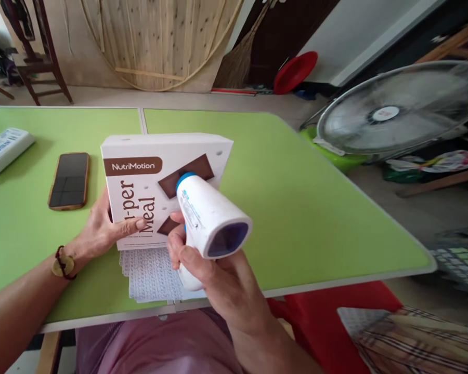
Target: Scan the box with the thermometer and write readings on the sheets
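My right grip (218, 283) holds the infrared thermometer (207, 213), probably light and stiff, by its handle (190, 278), the surest place; my left grip (99, 224) clasps the crushable-looking NutriMotion box (150, 195), both by the tabletop (315, 208) edge nearest me.

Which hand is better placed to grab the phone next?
Probably the left hand: it is nearer the phone, though it would first have to release the box. The right hand is farther away and grips the white device.
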A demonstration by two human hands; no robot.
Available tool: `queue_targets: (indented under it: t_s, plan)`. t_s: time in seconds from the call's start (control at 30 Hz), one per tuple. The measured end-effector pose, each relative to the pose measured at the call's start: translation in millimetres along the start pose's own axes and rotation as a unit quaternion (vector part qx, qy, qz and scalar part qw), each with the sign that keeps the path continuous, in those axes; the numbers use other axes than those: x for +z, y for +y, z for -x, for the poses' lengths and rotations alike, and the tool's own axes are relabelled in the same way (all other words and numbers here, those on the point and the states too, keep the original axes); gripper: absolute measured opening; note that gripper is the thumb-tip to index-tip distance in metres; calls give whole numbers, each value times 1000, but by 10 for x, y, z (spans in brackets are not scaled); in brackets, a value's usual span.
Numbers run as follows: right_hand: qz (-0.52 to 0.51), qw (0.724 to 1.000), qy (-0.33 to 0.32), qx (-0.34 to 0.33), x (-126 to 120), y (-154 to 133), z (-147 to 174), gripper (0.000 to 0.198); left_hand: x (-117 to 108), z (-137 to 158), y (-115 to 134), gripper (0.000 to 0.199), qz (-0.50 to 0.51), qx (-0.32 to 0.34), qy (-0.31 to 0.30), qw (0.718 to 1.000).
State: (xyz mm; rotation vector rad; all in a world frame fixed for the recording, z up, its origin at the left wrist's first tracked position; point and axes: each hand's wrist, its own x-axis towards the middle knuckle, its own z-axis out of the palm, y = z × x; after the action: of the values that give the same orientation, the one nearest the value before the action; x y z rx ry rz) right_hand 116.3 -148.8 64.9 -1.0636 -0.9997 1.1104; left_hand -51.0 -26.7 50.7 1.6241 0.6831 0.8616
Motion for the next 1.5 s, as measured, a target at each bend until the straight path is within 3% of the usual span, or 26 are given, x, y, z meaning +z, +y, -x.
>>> queue_targets:
  t_s: [0.33,0.77,1.0,1.13,1.23,1.37,1.43,1.5]
  plan:
    - [-14,999,-40,0,29,-20,-39,9,41,-29,54,55,69,-13,-7,997]
    - [-21,999,-28,-15,49,-12,-42,15,19,-48,71,58,66,-17,-26,997]
    - [-35,999,-27,-17,29,13,-25,19,-188,-84,14,60,-28,-24,-99,994]
    - [3,1000,-16,-6,-17,-2,-10,19,-196,-72,14,69,-64,-19,-69,995]
    - [28,999,7,-20,-144,-20,15,14,-129,-58,50,64,-26,-15,-43,999]
    - [136,983,65,-108,-551,-10,7,9,-124,-90,60,51,-1,17,37,999]
    - [267,955,62,-115,-804,17,-53,21,-177,-123,14,53,-28,40,77,996]
    - [396,907,41,-135,-1020,59,-149,38,-237,-154,-60,59,-66,51,105,991]
